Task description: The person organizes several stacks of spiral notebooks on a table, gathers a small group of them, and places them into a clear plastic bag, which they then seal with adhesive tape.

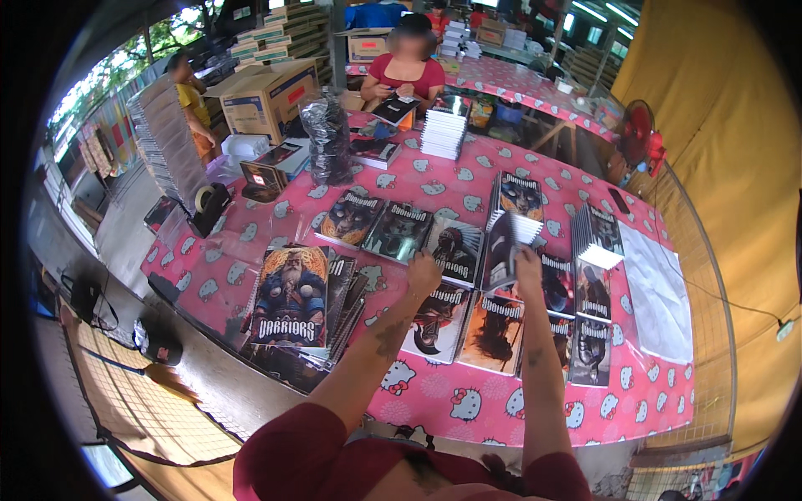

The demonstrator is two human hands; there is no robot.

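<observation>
Right hand (528,265) grips book (499,253); pink tablecloth (493,417) beneath.

Counter (468,409) front strip gives a lane between forearms (545,367). Notebook rows (436,324) pack the middle; black plastic bundle (327,138) blocks back left.

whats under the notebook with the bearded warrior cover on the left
The bearded-warrior notebook lies on more notebooks, which stick out to its right and below; most of their covers are hidden.

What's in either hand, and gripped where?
Right hand: a tilted notebook, by its right edge. Left hand: beside another notebook; whether it grips anything, I cannot tell.
</observation>
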